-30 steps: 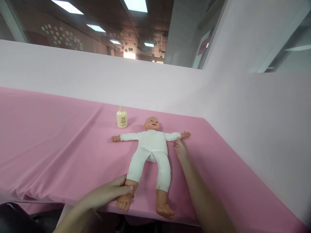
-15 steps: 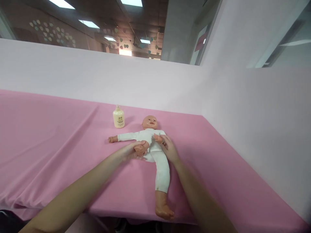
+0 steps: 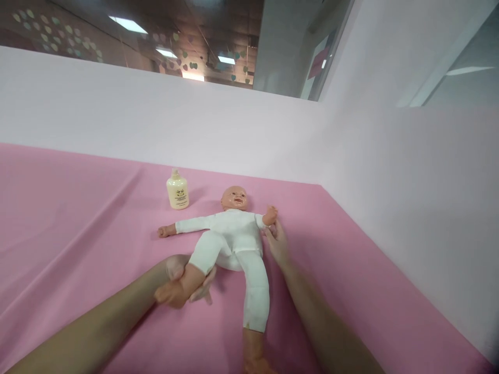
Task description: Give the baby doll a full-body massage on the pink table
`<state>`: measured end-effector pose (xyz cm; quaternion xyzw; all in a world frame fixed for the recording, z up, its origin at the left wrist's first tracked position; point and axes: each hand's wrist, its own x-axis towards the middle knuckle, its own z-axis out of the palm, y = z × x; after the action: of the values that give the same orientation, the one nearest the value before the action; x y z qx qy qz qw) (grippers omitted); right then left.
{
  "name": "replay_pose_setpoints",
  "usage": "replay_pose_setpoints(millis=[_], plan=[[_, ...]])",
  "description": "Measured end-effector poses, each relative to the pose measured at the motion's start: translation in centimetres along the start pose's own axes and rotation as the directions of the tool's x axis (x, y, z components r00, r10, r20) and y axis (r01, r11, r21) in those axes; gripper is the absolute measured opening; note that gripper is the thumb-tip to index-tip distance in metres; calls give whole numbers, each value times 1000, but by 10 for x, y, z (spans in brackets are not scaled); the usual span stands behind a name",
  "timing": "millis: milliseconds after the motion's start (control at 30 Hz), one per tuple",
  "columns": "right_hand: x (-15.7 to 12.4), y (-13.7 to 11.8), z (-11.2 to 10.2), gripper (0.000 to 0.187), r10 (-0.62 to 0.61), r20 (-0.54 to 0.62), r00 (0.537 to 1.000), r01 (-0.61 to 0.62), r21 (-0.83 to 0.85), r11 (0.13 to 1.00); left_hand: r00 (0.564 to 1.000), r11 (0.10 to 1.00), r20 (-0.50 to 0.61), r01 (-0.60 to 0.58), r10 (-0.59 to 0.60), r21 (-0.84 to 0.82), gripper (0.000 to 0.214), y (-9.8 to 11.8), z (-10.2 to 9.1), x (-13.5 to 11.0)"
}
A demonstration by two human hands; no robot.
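A baby doll (image 3: 234, 236) in a white bodysuit lies on its back on the pink cloth (image 3: 78, 228). My left hand (image 3: 180, 283) is shut around the doll's bare lower leg and foot on the left side. My right hand (image 3: 276, 243) holds the doll's arm on the right, which is bent up beside its shoulder. The doll's other arm stretches out flat to the left, and its other leg points toward me, the foot cut off at the bottom edge.
A small cream lotion bottle (image 3: 178, 190) stands upright just left of the doll's head. A white partition wall (image 3: 390, 171) runs along the back and right side of the cloth-covered table.
My left hand has drawn the doll's leg back down from its belly toward me. My right hand has moved the doll's arm from its chest out to the side.
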<state>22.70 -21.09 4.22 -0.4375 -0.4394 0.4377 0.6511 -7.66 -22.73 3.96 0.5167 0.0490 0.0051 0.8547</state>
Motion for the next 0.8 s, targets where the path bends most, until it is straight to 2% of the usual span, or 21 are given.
replay_pose_setpoints(millis=[33, 100, 167, 200, 267, 300, 367, 467, 533, 633, 733, 800], plan=[[4, 0, -3, 64, -19, -36, 999, 19, 1, 1000, 989, 992, 80, 120, -122, 32, 69, 1, 4, 2], [12, 3, -12, 67, -51, -123, 991, 50, -8, 999, 932, 946, 170, 305, -321, 112, 65, 5, 15, 12], [19, 9, -22, 62, 35, -234, 972, -16, 81, 997, 868, 913, 291, 357, -402, 198, 59, 11, 27, 24], [23, 12, -26, 57, 94, -278, 956, -57, 136, 989, 850, 916, 354, 324, -391, 236, 54, 14, 32, 29], [31, 21, -35, 42, 198, -333, 922, -126, 227, 966, 877, 939, 361, 237, -317, 248, 44, 20, 40, 35], [34, 24, -38, 35, 232, -346, 909, -148, 252, 956, 885, 935, 337, 238, -320, 263, 43, 23, 42, 35], [40, 30, -43, 24, 278, -362, 890, -181, 280, 943, 874, 897, 279, 309, -399, 317, 43, 28, 43, 34], [44, 32, -46, 16, 317, -375, 871, -198, 323, 926, 858, 852, 216, 368, -465, 371, 44, 27, 41, 29], [44, 30, -46, 18, 328, -376, 867, -200, 339, 919, 860, 856, 222, 362, -460, 369, 47, 22, 37, 26], [39, 23, -43, 27, 315, -373, 873, -194, 327, 925, 836, 868, 283, 381, -470, 318, 52, 9, 27, 21], [28, 10, -32, 44, 206, -339, 918, -123, 249, 961, 841, 909, 345, 387, -417, 155, 59, -6, 7, 15], [18, 1, -22, 53, 88, -291, 953, -38, 173, 984, 855, 939, 398, 342, -332, 49, 60, -14, -10, 10]])
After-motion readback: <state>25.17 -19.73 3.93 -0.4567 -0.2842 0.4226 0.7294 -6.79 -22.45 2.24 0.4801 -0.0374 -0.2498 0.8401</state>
